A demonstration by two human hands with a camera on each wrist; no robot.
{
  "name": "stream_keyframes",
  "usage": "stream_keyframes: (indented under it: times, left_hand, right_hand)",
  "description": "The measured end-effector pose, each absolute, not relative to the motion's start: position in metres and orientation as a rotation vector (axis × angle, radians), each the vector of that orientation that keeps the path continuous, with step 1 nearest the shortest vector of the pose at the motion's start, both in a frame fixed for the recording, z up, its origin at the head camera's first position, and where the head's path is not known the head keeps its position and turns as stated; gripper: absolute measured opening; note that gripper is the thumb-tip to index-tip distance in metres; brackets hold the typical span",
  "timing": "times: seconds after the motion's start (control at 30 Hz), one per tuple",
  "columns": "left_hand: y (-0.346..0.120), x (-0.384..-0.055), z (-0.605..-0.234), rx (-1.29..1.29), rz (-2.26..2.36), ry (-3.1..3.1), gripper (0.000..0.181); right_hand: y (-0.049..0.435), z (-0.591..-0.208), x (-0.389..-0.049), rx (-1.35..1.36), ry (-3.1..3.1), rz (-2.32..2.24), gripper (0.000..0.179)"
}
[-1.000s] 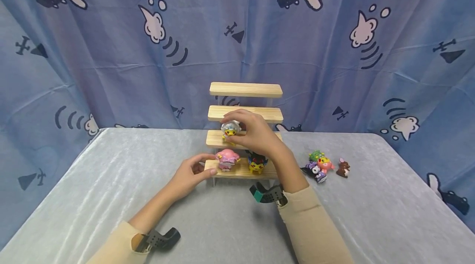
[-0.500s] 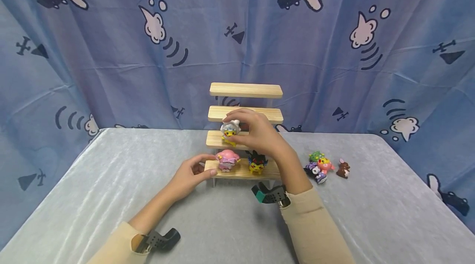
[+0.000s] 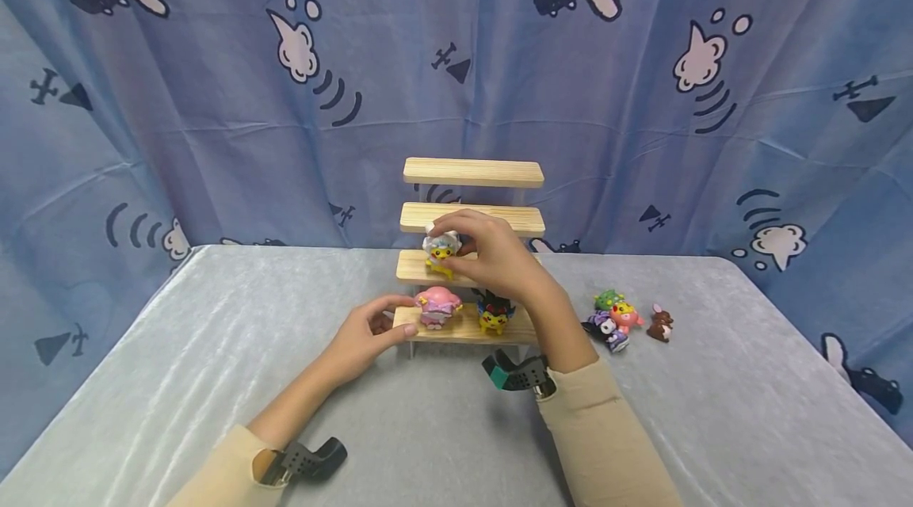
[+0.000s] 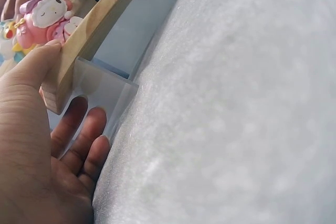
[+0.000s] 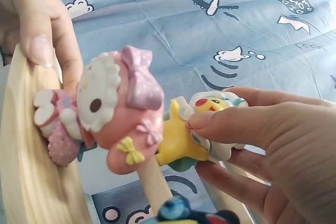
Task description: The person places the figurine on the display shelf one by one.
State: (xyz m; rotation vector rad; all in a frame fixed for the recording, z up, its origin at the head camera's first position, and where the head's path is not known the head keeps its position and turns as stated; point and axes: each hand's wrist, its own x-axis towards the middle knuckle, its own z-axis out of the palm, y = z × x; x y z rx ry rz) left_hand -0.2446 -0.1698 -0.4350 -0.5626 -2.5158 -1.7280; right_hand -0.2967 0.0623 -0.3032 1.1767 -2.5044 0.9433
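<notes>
In the head view, a tiered wooden display stand with clear legs stands mid-table. My right hand pinches a small yellow figurine by its white-hooded head, upright at the left part of the second step from the bottom. My left hand holds the left end of the lowest step. Its thumb lies on the wood, and the other fingers show behind the clear leg. Beside that thumb sits a pink-hooded figurine; a yellow figurine with black headgear is farther right on this step.
Right of the stand lie a green figurine, a pink-and-yellow one, a black-and-purple one and a brown one. A blue printed curtain hangs behind the pale cloth-covered table.
My right thumb has shifted slightly right on the white-hooded figurine, and more of its front shows. The left hand and the stand have stayed in place.
</notes>
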Motion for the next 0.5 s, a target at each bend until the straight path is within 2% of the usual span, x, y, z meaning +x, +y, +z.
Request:
stream_keyframes:
  times: [0.5]
  left_hand:
    - [-0.1701, -0.2446, -0.4350, -0.567, -1.727, -2.513, 0.037]
  right_hand:
    - [0.0613, -0.3040, -0.2972, 1.174, -2.488, 0.925, 0.036]
